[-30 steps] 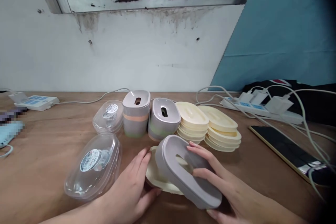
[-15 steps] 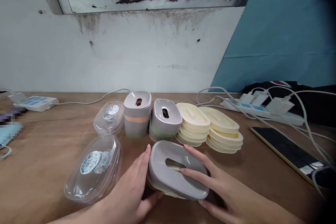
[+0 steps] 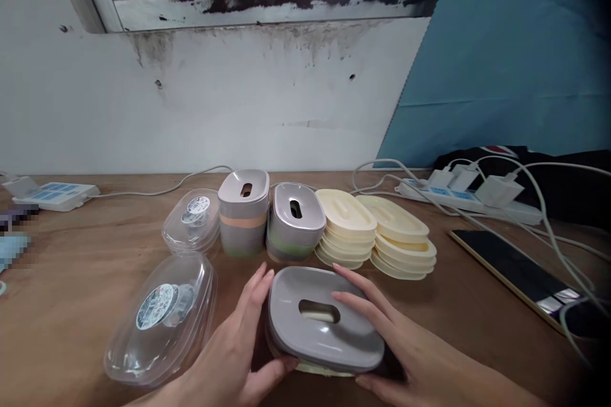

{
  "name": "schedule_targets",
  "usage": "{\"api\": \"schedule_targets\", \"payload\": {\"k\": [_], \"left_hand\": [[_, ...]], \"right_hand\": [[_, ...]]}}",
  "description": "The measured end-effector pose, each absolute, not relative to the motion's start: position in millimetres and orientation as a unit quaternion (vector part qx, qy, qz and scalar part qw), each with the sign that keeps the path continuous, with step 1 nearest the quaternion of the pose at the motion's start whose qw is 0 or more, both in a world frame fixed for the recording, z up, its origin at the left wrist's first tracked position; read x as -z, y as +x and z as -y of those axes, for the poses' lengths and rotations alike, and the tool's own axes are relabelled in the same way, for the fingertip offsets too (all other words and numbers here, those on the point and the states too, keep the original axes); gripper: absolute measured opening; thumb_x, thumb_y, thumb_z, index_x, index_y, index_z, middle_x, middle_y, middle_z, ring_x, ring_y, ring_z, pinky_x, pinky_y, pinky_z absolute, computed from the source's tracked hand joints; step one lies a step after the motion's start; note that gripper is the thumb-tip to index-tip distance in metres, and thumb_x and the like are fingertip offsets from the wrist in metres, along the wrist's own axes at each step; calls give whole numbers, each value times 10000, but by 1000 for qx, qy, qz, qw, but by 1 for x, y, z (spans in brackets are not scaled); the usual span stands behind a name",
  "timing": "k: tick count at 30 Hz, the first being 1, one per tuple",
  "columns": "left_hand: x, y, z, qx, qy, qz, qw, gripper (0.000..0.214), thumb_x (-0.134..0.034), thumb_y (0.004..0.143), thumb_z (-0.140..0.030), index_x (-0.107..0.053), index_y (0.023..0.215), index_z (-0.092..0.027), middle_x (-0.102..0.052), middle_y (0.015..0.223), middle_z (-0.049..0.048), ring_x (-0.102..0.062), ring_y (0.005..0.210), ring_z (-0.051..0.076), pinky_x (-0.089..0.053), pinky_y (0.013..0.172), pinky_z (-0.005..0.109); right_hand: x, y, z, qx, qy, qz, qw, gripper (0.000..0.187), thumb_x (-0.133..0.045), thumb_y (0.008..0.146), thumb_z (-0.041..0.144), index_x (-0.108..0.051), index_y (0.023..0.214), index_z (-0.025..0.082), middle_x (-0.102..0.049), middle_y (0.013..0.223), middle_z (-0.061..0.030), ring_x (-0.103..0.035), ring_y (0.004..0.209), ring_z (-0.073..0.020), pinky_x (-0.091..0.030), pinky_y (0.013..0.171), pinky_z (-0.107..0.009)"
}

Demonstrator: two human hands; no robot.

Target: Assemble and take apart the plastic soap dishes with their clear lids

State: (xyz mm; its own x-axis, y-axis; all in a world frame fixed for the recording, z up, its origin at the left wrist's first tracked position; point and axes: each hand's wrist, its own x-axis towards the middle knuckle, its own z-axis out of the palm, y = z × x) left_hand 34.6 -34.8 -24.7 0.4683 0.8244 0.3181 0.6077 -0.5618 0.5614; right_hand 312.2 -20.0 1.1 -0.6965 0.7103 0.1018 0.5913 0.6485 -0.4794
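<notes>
Lowered from its tilt, grey slotted cover (image 3: 324, 342) now sits near-level atop cream base (image 3: 325, 370), L hand (image 3: 238, 344) grasping its left end, R hand (image 3: 405, 338) its right; best press evenly w/ rims aligned.

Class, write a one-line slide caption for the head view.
Left hand and right hand hold a slotted grey cover, stacked cream pieces behind it, clear lids to the left.
</notes>
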Motion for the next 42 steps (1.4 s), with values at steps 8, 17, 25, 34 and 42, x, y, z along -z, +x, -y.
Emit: {"api": "schedule_targets", "payload": {"k": [8, 17, 25, 34, 42], "left_hand": [[39, 36, 34, -272, 870, -408, 54, 690, -554, 791, -271, -214, 1387, -207, -210, 1487, 136, -333, 1299, 337, -416, 990, 450], [38, 35, 32, -264, 889, -373, 14, 687, -542, 802, -252, -222, 1410, -225, -124, 1508, 138, -425, 1243, 323, -472, 930, 399], [41, 37, 35, -253, 889, -381, 4, 768, -507, 783, -219, -108, 1436, -154, -118, 1500, 178, -370, 1274, 344, -454, 945, 436], [13, 44, 48, -161, 882, -437, 77, 755, -521, 810, -204, -69, 1409, -118, -145, 1476, 242, -299, 1311, 349, -416, 982, 469], [-11, 42, 57, -208, 884, -408, -88, 737, -487, 803, -194, -101, 1426, -111, -109, 1497, 191, -202, 1344, 370, -341, 1028, 492]], "right_hand": [[-1, 309, 20, -236, -392, 873, 167, 678, -570, 781, 299, -265, 1383, 241, -137, 1490, -138, -277, 1335, -299, -330, 1040, -467], [1, 312, 17, -208, -397, 882, 143, 602, -661, 735, 384, -457, 1292, 282, -169, 1497, -108, -313, 1313, -324, -376, 1008, -457], [1, 315, 16, -193, -381, 898, 109, 676, -585, 798, 366, -289, 1401, 294, -106, 1523, -105, -274, 1334, -326, -342, 1027, -483], [7, 305, 23, -177, -416, 879, 152, 753, -578, 790, 281, -153, 1410, 320, -121, 1507, -103, -352, 1301, -292, -383, 1008, -450], [3, 306, 21, -203, -410, 878, 137, 778, -572, 792, 292, -107, 1415, 296, -170, 1481, -104, -336, 1309, -269, -351, 1040, -403]]}}
